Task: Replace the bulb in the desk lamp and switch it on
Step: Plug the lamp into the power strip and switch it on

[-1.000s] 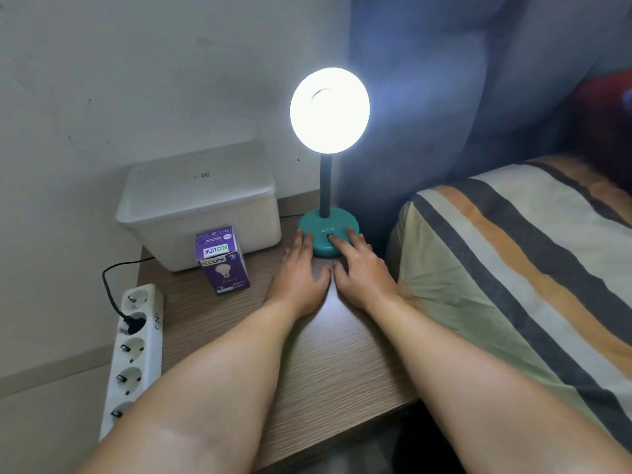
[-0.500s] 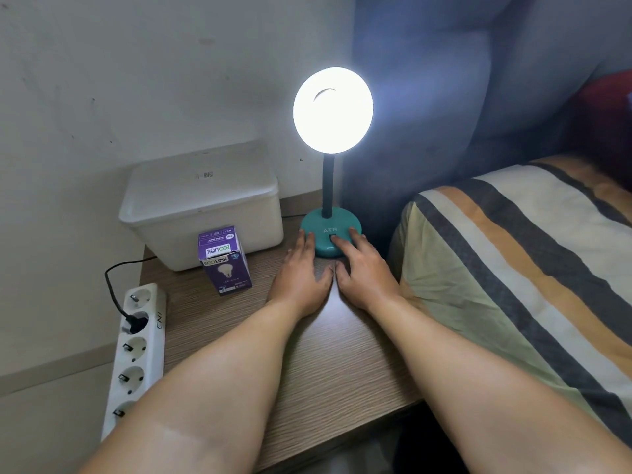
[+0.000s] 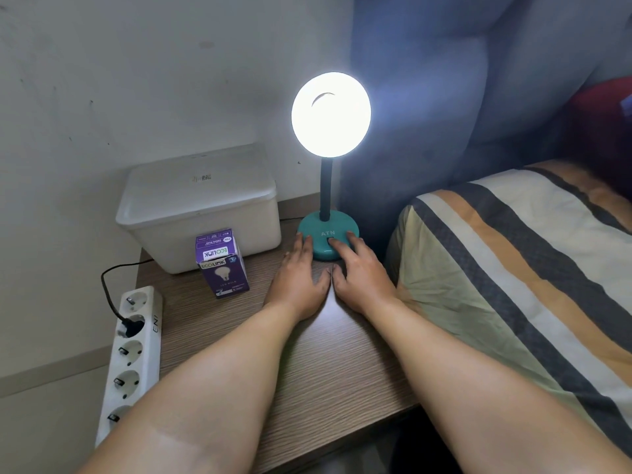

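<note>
The lit desk lamp (image 3: 330,114) was flanked at its teal base (image 3: 321,230) by the left hand (image 3: 299,280) and right hand (image 3: 362,277), both laid flat with fingers spread, nothing grasped.

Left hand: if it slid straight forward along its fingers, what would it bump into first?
The left hand would meet the lamp's teal base at once; its fingertips already seem to touch the base's left edge, though exact contact is unclear.

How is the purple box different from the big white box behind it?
The purple bulb box is small, tall and narrow, while the white lidded box is much bigger, wide and low. The purple bulb box carries printed words and a bulb picture; the white lidded box is plain apart from a small mark on its lid. Both stand on the wooden table, left of the lit lamp.
</note>
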